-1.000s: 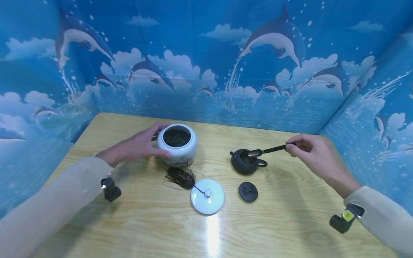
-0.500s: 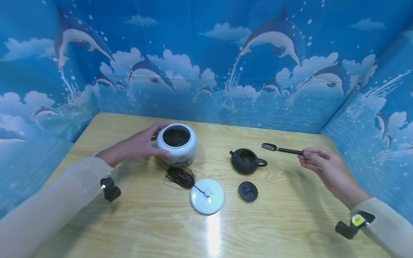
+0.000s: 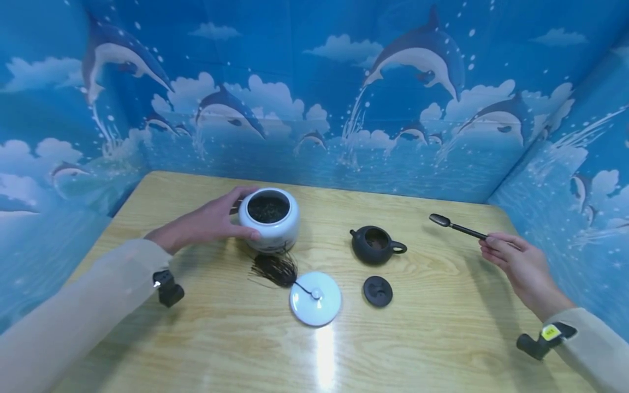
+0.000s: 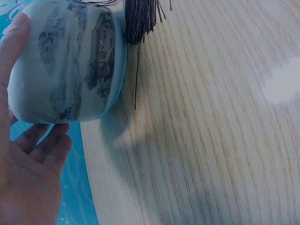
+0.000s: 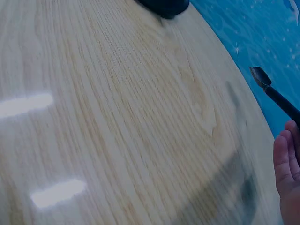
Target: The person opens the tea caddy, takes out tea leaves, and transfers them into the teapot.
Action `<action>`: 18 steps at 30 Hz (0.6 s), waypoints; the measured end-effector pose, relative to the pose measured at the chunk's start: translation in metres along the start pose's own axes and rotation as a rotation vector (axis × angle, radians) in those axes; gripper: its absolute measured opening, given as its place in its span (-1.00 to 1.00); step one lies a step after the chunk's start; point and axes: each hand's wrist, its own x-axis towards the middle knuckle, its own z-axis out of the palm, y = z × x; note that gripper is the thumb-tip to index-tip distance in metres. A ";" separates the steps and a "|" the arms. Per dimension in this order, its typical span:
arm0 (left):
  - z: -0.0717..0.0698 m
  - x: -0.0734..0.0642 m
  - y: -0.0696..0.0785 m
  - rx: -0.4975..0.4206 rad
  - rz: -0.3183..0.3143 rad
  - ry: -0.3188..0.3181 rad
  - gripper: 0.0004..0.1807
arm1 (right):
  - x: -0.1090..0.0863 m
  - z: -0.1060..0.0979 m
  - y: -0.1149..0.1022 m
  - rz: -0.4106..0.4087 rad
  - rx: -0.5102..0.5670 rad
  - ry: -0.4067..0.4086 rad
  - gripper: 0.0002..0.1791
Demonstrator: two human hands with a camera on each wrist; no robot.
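Observation:
My left hand (image 3: 216,218) grips the side of a white porcelain jar (image 3: 282,234), thumb in front and fingers behind. Dark tea leaves (image 3: 268,209) lie inside it, and the left wrist view shows painted scenery on the jar's wall (image 4: 70,61). At the right, my right hand (image 3: 526,267) pinches the dark handle of a tea scoop (image 3: 459,226), held above the table with its bowl pointing left. Left of the scoop stands a dark teapot (image 3: 372,252) without its lid, some tea leaves visible inside. The right wrist view catches the scoop (image 5: 276,96) and only the teapot's lower edge (image 5: 166,7).
A white jar lid (image 3: 314,308) with a dark tassel (image 3: 276,270) lies in front of the jar. The small dark teapot lid (image 3: 378,291) rests in front of the teapot. Dolphin-printed blue cloth (image 3: 295,82) surrounds the wooden table (image 3: 236,344) at the back and sides.
My right hand has drawn the scoop out of the teapot and away to the right, its bowl now turned up. The left hand and the jar stay put.

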 end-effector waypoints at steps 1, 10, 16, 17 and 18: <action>0.000 0.000 0.000 0.005 -0.004 0.001 0.32 | 0.001 -0.003 0.001 -0.004 0.001 0.005 -0.79; 0.001 0.000 0.001 0.029 -0.017 0.007 0.34 | 0.010 -0.021 0.011 -0.012 -0.038 0.090 -0.79; 0.000 0.000 0.001 0.013 -0.003 0.004 0.31 | 0.010 -0.026 0.013 0.036 -0.071 0.103 -0.80; 0.000 0.000 0.001 0.012 -0.001 0.004 0.31 | 0.009 -0.027 0.013 0.045 -0.077 0.102 -0.81; 0.000 0.000 0.001 0.010 0.000 0.003 0.31 | 0.010 -0.028 0.014 0.057 -0.085 0.105 -0.82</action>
